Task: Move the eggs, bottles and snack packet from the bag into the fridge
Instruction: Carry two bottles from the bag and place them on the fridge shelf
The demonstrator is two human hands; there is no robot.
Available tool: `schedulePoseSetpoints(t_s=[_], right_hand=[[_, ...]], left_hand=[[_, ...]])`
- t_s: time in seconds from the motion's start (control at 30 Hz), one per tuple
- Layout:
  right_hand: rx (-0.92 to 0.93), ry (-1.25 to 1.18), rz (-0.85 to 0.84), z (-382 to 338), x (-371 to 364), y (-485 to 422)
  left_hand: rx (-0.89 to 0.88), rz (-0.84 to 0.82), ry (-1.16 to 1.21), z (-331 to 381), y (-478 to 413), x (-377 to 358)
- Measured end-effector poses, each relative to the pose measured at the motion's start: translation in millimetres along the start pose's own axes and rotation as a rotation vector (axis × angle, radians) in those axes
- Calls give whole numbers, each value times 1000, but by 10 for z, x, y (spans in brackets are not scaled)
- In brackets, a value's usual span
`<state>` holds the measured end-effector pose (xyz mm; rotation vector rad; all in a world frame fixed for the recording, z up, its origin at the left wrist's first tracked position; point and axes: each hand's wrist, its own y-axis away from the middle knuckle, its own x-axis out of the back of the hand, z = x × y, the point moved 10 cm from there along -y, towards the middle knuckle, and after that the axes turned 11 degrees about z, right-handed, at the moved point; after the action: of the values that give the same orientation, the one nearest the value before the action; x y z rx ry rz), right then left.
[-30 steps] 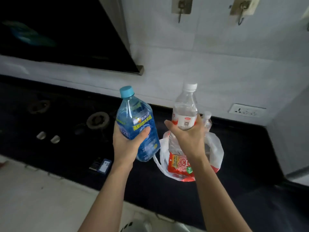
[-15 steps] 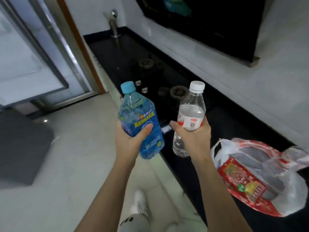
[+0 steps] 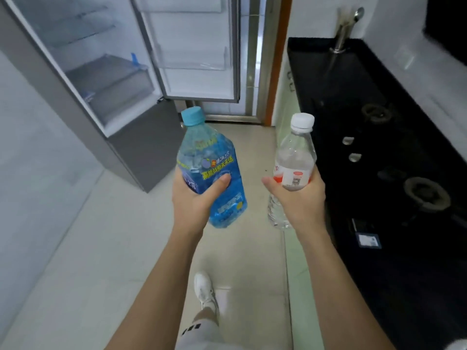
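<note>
Head view: left hand [image 3: 193, 205] is gripping the blue bottle [image 3: 211, 170], fingers wrapped around its labelled body, thumb pressing the front; light blue cap on top. Right hand [image 3: 298, 198] is clasping the clear bottle [image 3: 294, 160] with white cap and red-and-white label. Both bottles are standing upright in mid-air, facing the open fridge [image 3: 106, 79].

A home kitchen. A grey fridge [image 3: 141, 137] stands open at the left, its shelves and door racks bare. A black counter [image 3: 404, 274] runs along the right with gas burners [image 3: 427, 194] set into it and a tap [image 3: 346, 29] at the far end. Pale tiles cover the floor [image 3: 75, 261].
</note>
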<state>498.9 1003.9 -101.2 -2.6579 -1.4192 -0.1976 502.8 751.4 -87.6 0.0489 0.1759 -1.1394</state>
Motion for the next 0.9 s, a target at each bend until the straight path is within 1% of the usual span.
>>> schedulePoseSetpoints(t_s=[0.13, 0.5, 0.9], right_hand=[[15, 36, -90, -87, -800, -110], [14, 37, -180, -412, -2947, -695], [6, 64, -264, -438, -4327, -1188]], left_hand=[[-21, 81, -38, -28, -621, 348], [-36, 161, -62, -76, -2534, 1008], [-15, 224, -155, -323, -3642, 1393]])
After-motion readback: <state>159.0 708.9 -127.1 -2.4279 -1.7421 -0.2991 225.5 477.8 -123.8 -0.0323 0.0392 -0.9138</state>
